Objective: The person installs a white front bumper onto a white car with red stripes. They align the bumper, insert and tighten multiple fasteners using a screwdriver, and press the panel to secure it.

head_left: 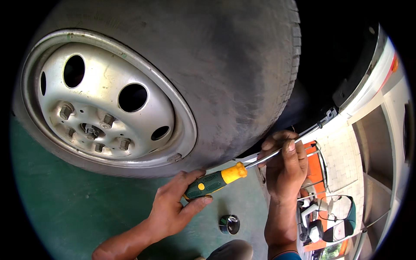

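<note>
My left hand (167, 206) is closed around the dark green and yellow handle of a long screwdriver (212, 182). Its metal shaft slants up to the right, where my right hand (288, 169) pinches it between thumb and fingers. The shaft's far end reaches the lower edge of a white vehicle body panel (368, 93), beside a small metal bracket (330, 114). Whether the tip touches a fastener there is too small to tell. Just left of my right hand stands a large black tire (242, 56) on a silver steel wheel (102, 73) with several lug nuts.
On the green floor (86, 199) below my hands sits a small dark round container (229, 224). My knee (232, 250) shows at the lower edge. Off to the right a scooter (314, 221) stands near an orange panel (318, 167). Deep shadow fills the wheel arch (333, 47).
</note>
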A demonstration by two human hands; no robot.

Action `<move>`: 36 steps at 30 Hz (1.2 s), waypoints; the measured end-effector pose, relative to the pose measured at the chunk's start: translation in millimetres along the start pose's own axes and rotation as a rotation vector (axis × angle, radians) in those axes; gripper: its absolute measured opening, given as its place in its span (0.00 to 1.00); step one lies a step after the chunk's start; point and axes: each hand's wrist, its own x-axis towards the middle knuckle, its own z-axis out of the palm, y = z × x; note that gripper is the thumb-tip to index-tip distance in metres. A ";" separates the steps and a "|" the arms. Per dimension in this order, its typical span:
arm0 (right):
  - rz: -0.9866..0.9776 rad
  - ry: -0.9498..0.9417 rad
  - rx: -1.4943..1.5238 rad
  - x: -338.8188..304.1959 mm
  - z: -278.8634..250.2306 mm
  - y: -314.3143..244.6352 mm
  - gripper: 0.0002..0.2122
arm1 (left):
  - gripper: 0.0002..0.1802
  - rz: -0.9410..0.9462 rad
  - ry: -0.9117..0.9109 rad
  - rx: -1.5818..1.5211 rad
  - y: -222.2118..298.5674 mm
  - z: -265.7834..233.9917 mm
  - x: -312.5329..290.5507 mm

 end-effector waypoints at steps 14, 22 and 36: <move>-0.049 0.108 -0.017 23.8 -5.1 -11.8 0.15 | 0.27 0.211 0.112 -0.030 12.9 -4.5 27.7; 0.002 0.146 0.039 25.9 -13.7 -12.4 0.15 | 0.26 0.143 0.072 -0.042 21.8 -1.4 33.1; 0.025 0.141 0.296 34.1 -9.7 -20.5 0.13 | 0.25 0.444 0.280 0.109 43.4 -8.5 51.2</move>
